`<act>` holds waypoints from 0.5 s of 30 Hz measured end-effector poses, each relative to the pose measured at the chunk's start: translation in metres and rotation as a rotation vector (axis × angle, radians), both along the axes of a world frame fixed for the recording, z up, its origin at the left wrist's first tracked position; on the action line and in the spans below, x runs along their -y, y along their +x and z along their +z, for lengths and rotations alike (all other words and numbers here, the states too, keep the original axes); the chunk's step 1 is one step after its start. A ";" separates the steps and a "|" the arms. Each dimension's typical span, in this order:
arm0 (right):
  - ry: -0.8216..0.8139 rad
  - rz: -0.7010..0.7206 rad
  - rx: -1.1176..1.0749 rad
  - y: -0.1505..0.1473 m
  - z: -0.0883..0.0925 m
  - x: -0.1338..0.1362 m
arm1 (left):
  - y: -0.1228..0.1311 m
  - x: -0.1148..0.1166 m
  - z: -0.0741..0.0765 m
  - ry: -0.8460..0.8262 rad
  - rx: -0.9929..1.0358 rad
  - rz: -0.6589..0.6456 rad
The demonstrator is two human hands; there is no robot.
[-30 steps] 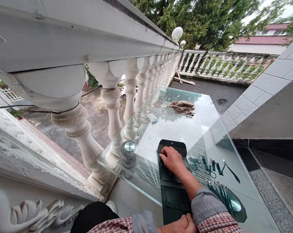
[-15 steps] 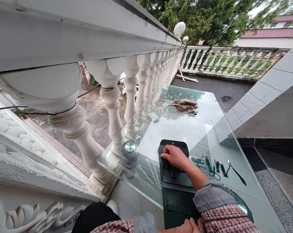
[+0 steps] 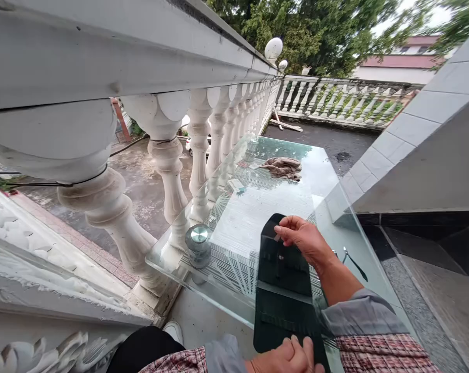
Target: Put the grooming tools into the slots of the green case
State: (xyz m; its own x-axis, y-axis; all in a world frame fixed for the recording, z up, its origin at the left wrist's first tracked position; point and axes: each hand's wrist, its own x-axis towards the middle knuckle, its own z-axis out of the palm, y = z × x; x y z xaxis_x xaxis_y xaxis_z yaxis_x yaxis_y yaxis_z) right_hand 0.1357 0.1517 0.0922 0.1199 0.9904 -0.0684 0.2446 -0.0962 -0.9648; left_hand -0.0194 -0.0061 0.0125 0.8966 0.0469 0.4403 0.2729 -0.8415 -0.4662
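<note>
A black manicure case (image 3: 284, 305) lies unfolded and tilted, partly over the near side of the glass table (image 3: 234, 223). My left hand (image 3: 286, 356) grips its lower end, thumb and fingers closed on the edge. My right hand (image 3: 302, 239) is over the upper flap, thumb and forefinger pinched together. A small pale, shiny bit shows beneath those fingertips, too small to name. One dark tool with a shiny end (image 3: 280, 264) sits in the case's upper section. Right of my wrist lie nippers (image 3: 354, 264) with dark handles; my forearm hides other tools.
A grey glass jar with a shiny lid (image 3: 198, 246) stands at the table's near left corner. Farther back are a crumpled brown cloth (image 3: 283, 168) and a small white-and-teal box (image 3: 237, 186). A white balustrade (image 3: 172, 176) runs along the left; a tiled sloping wall (image 3: 409, 129) rises right.
My right hand has moved from the case's pockets to the upper right of its flap. The case has tilted and shifted. My forearm now covers most of the tools on the glass.
</note>
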 end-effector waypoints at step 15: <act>-0.122 -0.093 0.208 0.086 -0.029 0.008 | 0.005 -0.008 -0.011 0.070 0.091 0.036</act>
State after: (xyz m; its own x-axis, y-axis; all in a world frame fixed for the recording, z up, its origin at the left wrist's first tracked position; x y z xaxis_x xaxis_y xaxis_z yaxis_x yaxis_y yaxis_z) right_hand 0.2214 0.1440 0.0631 0.2342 0.9604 -0.1511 0.4211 -0.2403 -0.8746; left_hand -0.0139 0.0017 0.0017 0.8513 0.0443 0.5228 0.3459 -0.7966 -0.4957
